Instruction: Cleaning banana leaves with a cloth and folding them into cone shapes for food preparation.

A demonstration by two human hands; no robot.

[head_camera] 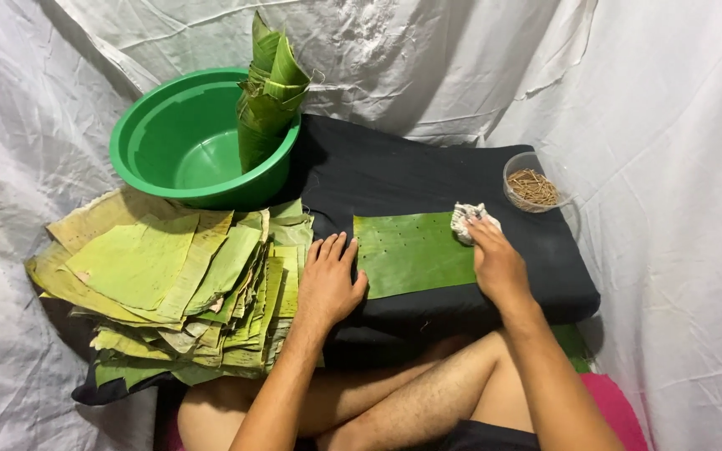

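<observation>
1. While the left hand [327,280] is lying flat with its fingers spread loosely, it is pressing on the black padded surface [428,175] just at the nine o'clock edge of the green leaf piece [411,252], seemingly steadying the leaf so it is not sliding.
2. At the leaf's two o'clock corner, the right hand [496,263] is closing its fingers on a small white cloth [468,219] and pressing it against the leaf, as if wiping it.
3. At the left hand's nine o'clock, a stack of cut leaves [177,284] is sitting within easy reach.
4. At eleven o'clock, a green basin [185,138] is holding a bundle of rolled leaves [269,92] propped upright against its rim.
5. At the cloth's two o'clock, a clear bowl of thin sticks [533,185] is waiting close to the right hand.
</observation>
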